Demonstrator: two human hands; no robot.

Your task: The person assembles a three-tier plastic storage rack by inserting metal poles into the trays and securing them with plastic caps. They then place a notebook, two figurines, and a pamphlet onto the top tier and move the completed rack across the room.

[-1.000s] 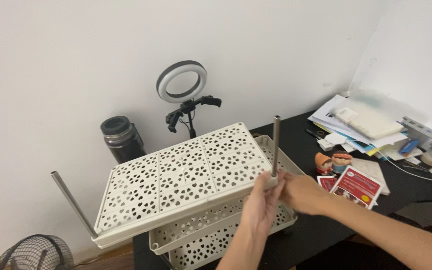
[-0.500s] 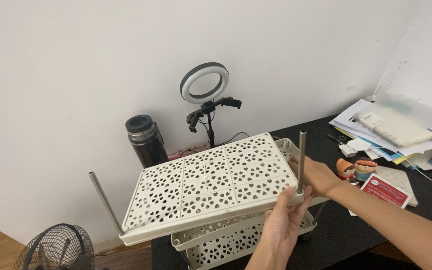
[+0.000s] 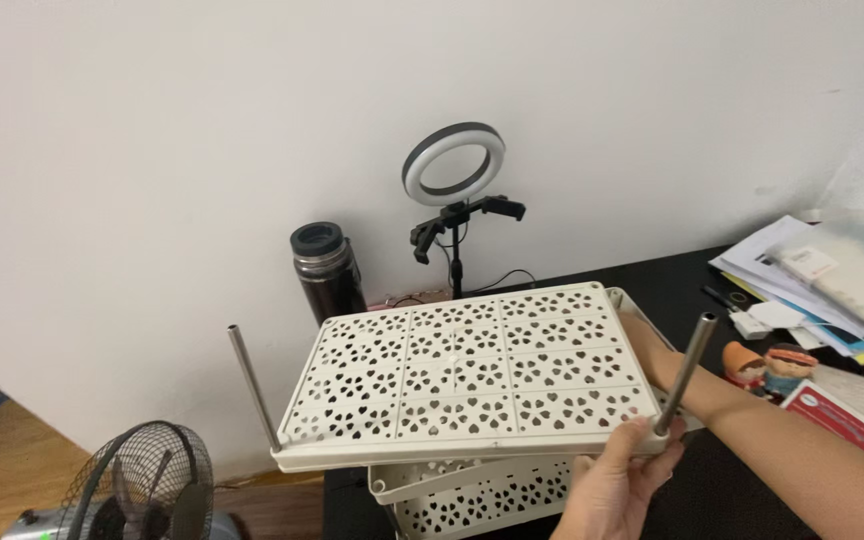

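The left hand [image 3: 617, 480] grips the near right corner of the tilted white tray [image 3: 467, 375] at the metal rod [image 3: 685, 370]. The right hand [image 3: 657, 350] seems to steady its right edge, grip hidden. The loosely seated rod could slip out, or the tray slide onto the baskets [image 3: 472, 495] below.

home desk corner — ring light [image 3: 453, 163] | paper stack [image 3: 832, 280] | floor fan [image 3: 137, 485]

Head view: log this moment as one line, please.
left hand: grips tray corner at rod base | right hand: behind white tray, mostly hidden | metal rod: upright in corner | second rod: left corner
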